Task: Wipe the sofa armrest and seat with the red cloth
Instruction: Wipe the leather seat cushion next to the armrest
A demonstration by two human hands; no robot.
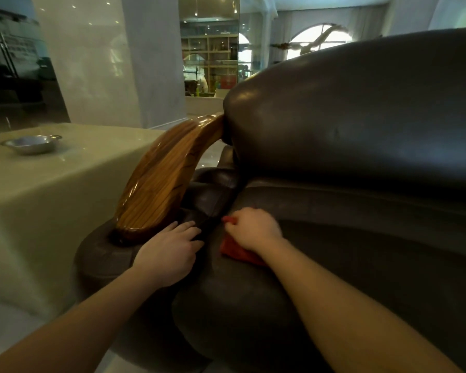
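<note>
A dark brown leather sofa fills the right half of the view, its seat (361, 238) running to the right and its padded backrest (361, 103) above. A curved glossy wooden armrest (162, 179) arches over the sofa's dark padded side (102, 254). My left hand (170, 251) rests flat on the leather just beside the foot of the wooden armrest, fingers straight and pointing into the gap beside the seat. My right hand (253, 228) grips the red cloth (237, 251) and presses it onto the seat's left end, close to that gap. Most of the cloth is hidden under the hand.
A pale glossy stone side table (51, 189) stands left of the sofa, with a small metal dish (30, 144) on top. Behind are a white pillar (154, 63), shelving behind glass and an arched window. Shiny floor shows at the lower left.
</note>
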